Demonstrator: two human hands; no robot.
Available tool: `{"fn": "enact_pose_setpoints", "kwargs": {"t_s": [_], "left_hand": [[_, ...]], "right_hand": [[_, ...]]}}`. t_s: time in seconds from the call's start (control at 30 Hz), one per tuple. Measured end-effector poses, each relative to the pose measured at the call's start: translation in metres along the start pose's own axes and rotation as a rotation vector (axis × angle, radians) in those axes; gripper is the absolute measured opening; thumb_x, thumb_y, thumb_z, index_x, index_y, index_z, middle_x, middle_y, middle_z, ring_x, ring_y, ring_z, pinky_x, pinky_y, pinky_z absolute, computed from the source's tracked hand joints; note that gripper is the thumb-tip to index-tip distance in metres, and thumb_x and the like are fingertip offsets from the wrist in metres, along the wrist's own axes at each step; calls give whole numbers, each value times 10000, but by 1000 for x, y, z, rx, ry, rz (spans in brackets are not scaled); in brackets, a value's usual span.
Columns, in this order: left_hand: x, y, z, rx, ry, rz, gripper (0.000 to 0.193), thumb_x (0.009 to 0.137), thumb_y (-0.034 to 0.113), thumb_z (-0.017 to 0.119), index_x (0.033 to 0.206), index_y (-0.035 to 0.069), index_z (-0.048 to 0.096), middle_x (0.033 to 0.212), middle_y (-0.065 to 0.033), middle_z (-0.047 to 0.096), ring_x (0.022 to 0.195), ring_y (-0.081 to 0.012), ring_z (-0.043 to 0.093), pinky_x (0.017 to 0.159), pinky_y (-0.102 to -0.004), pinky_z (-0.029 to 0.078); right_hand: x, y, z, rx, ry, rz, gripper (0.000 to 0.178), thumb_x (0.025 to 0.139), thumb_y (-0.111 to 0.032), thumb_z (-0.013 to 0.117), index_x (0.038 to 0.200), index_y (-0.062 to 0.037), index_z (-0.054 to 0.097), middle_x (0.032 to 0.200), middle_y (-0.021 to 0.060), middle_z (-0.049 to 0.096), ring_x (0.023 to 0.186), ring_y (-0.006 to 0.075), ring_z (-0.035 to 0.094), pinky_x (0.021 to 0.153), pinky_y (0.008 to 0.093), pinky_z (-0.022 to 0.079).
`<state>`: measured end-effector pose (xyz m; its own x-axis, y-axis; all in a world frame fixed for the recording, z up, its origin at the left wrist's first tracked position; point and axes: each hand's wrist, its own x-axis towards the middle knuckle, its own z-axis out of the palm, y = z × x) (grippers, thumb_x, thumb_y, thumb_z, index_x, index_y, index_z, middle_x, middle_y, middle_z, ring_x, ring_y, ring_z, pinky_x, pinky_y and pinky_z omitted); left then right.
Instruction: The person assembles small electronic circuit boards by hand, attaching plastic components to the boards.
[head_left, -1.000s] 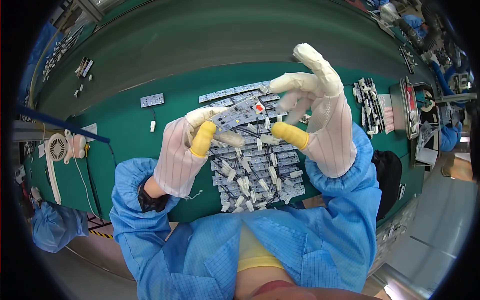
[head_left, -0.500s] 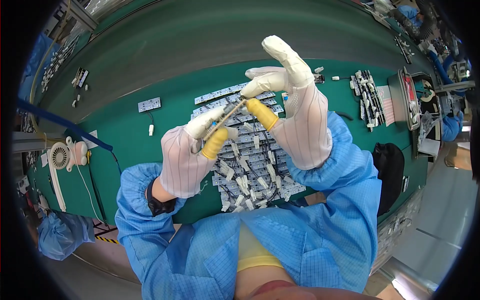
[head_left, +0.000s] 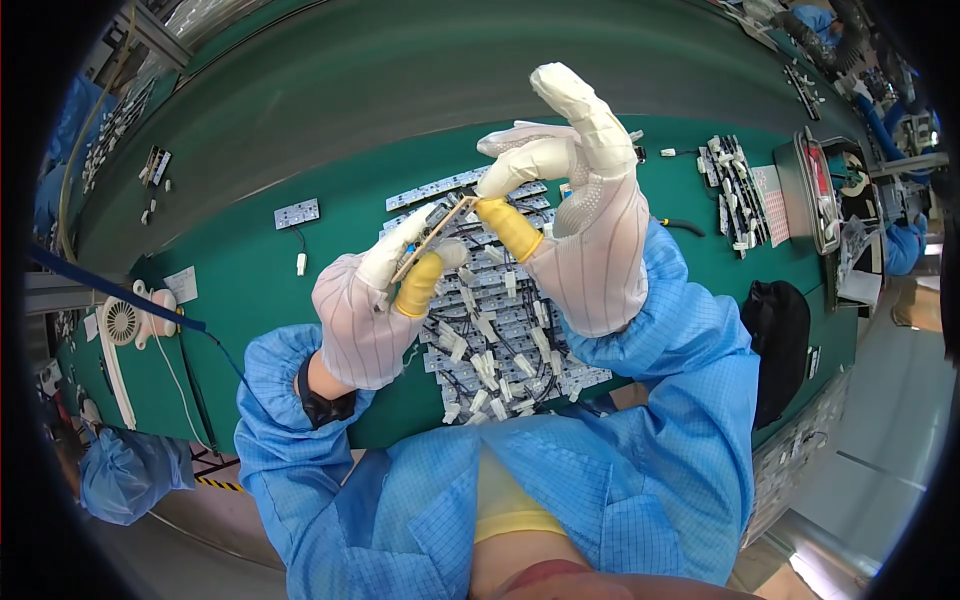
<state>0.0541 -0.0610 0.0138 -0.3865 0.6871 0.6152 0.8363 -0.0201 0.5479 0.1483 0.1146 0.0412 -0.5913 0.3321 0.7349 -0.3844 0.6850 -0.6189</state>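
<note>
Between my hands a small circuit board (head_left: 433,239) is held nearly edge-on, slanting up to the right. My left hand (head_left: 362,315), gloved with a yellow thumb cover, pinches its lower left end. The yellow-covered thumb and white-tipped finger of my right hand (head_left: 590,230) close on its upper right end, while the index finger sticks up. What lies on the board's far face is mostly hidden. Below the hands, rows of white circuit boards (head_left: 438,189) cover the green mat, with black wires and white connectors (head_left: 487,372) lying over them.
A single wired board (head_left: 297,213) lies to the left. At the right are a stack of boards (head_left: 735,190), a metal box (head_left: 812,195) and a black cloth bag (head_left: 775,350). A small white fan (head_left: 124,322) stands at far left. Beyond the mat runs a dark green conveyor belt (head_left: 400,95).
Both hands have shifted slightly left with the board, which has turned a little so that its pale edge shows more. The grip of both hands stays the same.
</note>
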Motion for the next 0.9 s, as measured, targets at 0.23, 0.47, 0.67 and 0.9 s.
{"fn": "enact_pose_setpoints", "kwargs": {"t_s": [0.23, 0.47, 0.67, 0.9], "left_hand": [[0, 9, -5, 97, -79, -146, 309, 874, 157, 652, 1131, -10, 612, 835, -93, 708, 608, -181, 646, 573, -258, 482], [20, 25, -1, -656, -76, -803, 293, 968, 144, 496, 1152, -70, 575, 833, -143, 699, 738, -198, 687, 700, -298, 547], [-17, -21, -36, -589, 169, -814, 375, 898, 211, 561, 1102, -104, 578, 1160, -224, 597, 757, -219, 682, 673, -300, 562], [-30, -41, -35, -556, 168, -728, 433, 949, 311, 535, 1110, -92, 550, 1105, -211, 622, 715, -195, 669, 665, -294, 556]], "right_hand": [[0, 8, -2, 6, -53, -74, 863, 703, 6, 772, 1394, 0, 255, 834, 48, 655, 933, 216, 640, 961, 418, 430], [3, 21, -30, 50, 59, 146, 741, 755, -8, 746, 1340, 59, 296, 855, 88, 658, 948, 237, 642, 901, 360, 473], [14, 132, -247, -1068, -121, -19, 328, 650, -37, 619, 964, -102, 685, 1158, 41, 653, 1149, 326, 536, 953, 364, 471], [-62, 231, -430, -1368, 94, 826, 426, 763, -105, 688, 1175, -56, 592, 910, 54, 705, 879, 251, 666, 809, 352, 498]]}}
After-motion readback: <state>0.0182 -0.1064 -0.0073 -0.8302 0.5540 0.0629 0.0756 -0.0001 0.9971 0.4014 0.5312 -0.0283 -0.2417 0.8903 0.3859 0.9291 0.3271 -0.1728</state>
